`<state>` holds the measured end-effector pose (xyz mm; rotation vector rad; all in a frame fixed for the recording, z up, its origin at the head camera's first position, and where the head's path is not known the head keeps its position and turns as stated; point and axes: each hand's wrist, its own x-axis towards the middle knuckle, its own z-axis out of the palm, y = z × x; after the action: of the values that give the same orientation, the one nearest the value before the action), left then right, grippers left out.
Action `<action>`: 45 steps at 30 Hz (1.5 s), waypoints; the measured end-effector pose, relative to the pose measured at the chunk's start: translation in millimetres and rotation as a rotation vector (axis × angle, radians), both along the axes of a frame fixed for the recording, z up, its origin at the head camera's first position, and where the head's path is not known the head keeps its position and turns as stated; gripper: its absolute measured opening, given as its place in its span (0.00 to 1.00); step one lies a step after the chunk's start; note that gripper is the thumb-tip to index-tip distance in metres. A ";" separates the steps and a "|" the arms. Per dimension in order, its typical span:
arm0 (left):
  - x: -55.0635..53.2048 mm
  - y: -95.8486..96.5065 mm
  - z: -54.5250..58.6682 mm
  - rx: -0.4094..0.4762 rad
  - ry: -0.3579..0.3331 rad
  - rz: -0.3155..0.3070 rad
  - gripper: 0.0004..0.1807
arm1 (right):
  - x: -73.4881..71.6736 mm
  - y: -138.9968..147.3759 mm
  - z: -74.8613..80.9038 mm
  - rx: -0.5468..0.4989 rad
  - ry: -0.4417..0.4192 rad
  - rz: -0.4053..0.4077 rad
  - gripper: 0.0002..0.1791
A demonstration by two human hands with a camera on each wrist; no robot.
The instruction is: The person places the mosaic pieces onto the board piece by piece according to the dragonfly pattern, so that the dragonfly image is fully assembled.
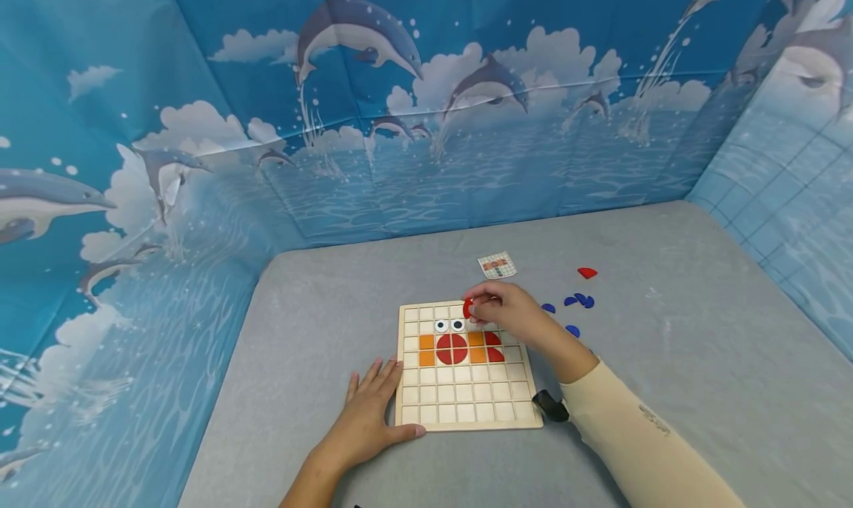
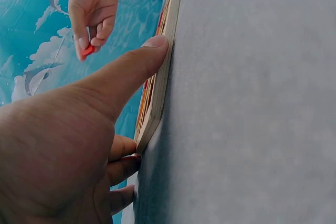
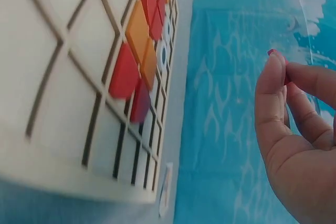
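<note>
My right hand (image 1: 501,306) pinches a red quarter-circle tile (image 1: 468,309) between thumb and fingers, over the upper part of the wooden grid board (image 1: 464,413). In the right wrist view only a sliver of that tile (image 3: 272,52) shows past the thumb. On the board, red tiles (image 1: 452,349) form a disc, with orange squares (image 1: 426,350) on both sides and two red pieces (image 1: 494,346) at the right. Two round eye tiles (image 1: 440,326) sit above the disc. My left hand (image 1: 373,412) rests at the board's lower left corner, thumb on the near edge, fingers spread along the left side.
A small pattern card (image 1: 497,265) lies behind the board. To the right are several blue pieces (image 1: 580,301) and a loose red piece (image 1: 587,272) on the grey cloth (image 1: 320,308). A black object (image 1: 550,406) is by the right wrist. Dolphin-print curtains (image 1: 400,167) surround the table.
</note>
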<state>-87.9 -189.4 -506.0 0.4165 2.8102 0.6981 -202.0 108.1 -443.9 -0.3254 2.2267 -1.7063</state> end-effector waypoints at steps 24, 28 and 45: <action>2.3 -1.4 -2.2 0.026 0.017 -0.014 0.61 | 0.1 -63.7 -16.4 0.043 0.008 0.111 0.07; 0.7 -1.0 -2.4 0.019 0.014 -0.014 0.61 | -2.1 -67.7 -14.9 0.085 0.013 0.114 0.06; 1.1 -3.0 -1.7 0.016 0.022 -0.019 0.61 | -14.5 -90.0 -20.8 0.286 0.078 0.188 0.05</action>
<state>-86.7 -192.3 -507.7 0.4553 2.8195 0.7162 -216.5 18.1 -464.7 -0.5192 2.3711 -1.2807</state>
